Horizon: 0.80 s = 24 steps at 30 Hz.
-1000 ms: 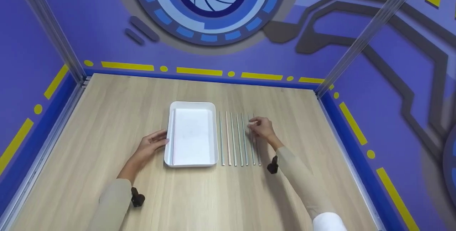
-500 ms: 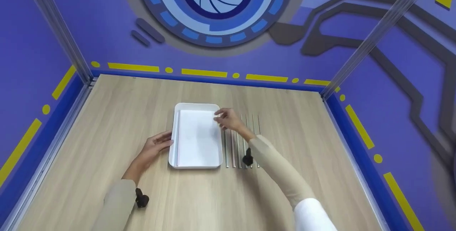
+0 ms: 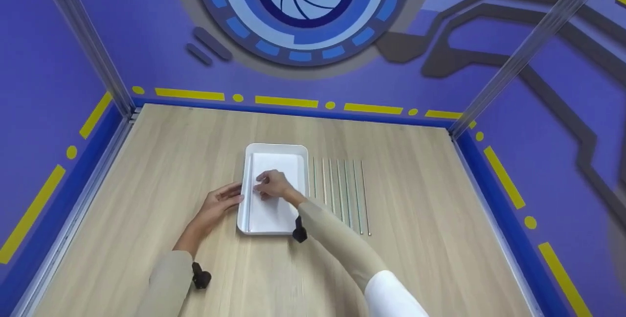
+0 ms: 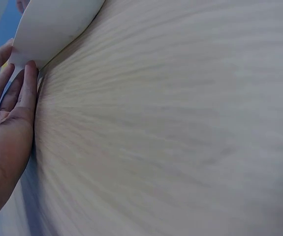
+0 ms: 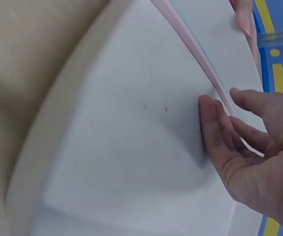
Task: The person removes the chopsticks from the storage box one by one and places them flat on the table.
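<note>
A shallow white tray [image 3: 288, 148] stands on the table, with a long thin stick [image 3: 251, 170] along its left side. In the right wrist view this stick [image 5: 193, 46] looks pink, with a pale blue line beside it. My right hand [image 3: 274, 185] is inside the tray, thumb and fingers on either side of the stick, a gap showing between them. My left hand [image 3: 217, 205] touches the tray's left wall with fairly straight fingers; the left wrist view shows those fingers [image 4: 29, 86] against the outer wall.
Several thin sticks [image 3: 360, 199] lie side by side right of the tray, partly covered by the right forearm. Blue printed walls [image 3: 313, 82] with metal posts enclose the wooden table [image 3: 415, 199] at the back and both sides.
My right hand has moved left from above the row of sticks, across the tray's right rim, to the stick inside. My left hand stays at the tray's wall. The head view shifted slightly.
</note>
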Tool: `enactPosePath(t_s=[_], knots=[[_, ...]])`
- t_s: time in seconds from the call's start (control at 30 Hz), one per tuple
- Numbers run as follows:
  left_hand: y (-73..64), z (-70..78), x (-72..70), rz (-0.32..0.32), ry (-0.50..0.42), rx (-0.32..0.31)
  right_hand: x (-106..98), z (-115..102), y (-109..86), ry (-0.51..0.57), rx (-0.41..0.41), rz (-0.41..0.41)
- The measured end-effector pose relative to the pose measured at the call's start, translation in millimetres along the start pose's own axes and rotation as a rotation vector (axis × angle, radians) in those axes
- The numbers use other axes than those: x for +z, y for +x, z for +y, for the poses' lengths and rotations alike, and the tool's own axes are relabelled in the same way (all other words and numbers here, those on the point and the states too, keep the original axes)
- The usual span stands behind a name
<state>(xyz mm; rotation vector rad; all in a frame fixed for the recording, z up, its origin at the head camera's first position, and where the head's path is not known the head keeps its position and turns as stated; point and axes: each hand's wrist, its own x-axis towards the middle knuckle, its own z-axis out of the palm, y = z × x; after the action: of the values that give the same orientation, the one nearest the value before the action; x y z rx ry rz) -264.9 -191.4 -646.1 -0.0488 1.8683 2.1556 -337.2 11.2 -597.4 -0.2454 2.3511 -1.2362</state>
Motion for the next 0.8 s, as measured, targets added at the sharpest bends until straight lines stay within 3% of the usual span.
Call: enactPosePath(t_s=[0.2, 0.4, 0.6, 0.8], knots=[[-0.5, -2.8, 0.8, 0.011, 0.003, -0.004, 20.5, 2.5, 3.9, -0.041, -0.043, 0.082], [2.1, -1.4, -1.3, -0.003, -0.006, 0.011, 23.2, 3.1, 5.2, -0.077, -0.105, 0.135], [2.5, -0.3, -1.8, -0.008, -0.018, 0.012, 15.8, 1.4, 3.0, -0.057, -0.044, 0.111], [2.1, -0.5, -1.2, 0.000, -0.024, 0.011, 0.8, 3.4, -5.5, -0.192, 0.029, 0.130]])
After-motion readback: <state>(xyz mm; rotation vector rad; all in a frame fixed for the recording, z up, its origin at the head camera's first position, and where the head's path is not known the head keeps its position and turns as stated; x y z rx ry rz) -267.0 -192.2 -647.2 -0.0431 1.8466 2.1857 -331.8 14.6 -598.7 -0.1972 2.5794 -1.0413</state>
